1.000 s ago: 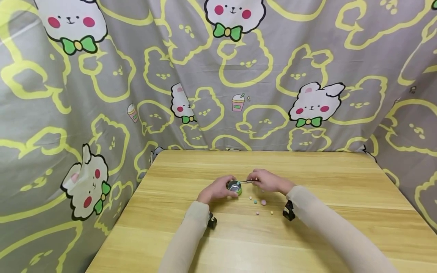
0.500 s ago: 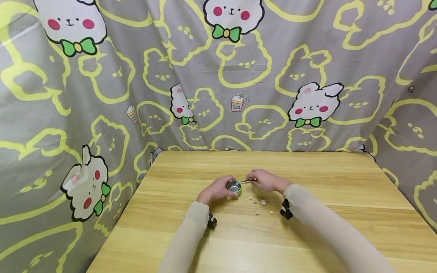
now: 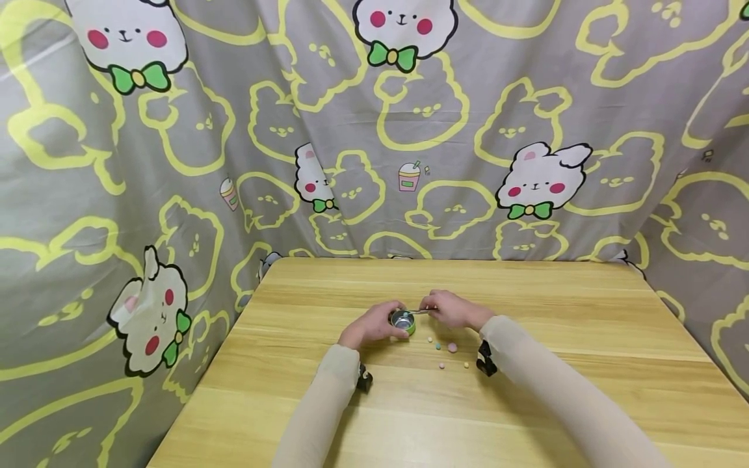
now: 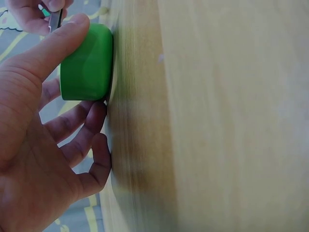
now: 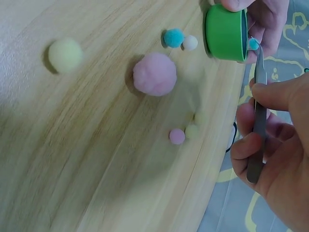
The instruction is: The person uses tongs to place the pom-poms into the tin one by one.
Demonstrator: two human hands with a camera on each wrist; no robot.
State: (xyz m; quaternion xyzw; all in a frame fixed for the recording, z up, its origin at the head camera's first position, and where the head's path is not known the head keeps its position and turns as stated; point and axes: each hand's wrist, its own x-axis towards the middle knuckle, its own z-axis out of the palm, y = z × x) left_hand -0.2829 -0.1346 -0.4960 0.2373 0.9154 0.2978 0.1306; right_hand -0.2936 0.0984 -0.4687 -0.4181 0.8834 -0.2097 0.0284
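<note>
A patterned curtain (image 3: 345, 123) hangs beyond the green cup (image 5: 226, 34), and the wooden table (image 3: 421, 416) spreads beneath it. At the cup's left, the left hand (image 3: 377, 323) grips its sides with thumb and fingers, probably to steady it, mouth facing up. Right of the cup, the right hand (image 3: 453, 309) pinches tweezers (image 5: 259, 125) well back from their tips — likely keeping fingers clear of the opening. A large pink pompom (image 5: 155, 74) lies to the cup's right, among smaller pompoms (image 5: 174, 37). One small turquoise pompom (image 5: 253, 44) sits between the tips at the cup's mouth; rim contact is unclear.
</note>
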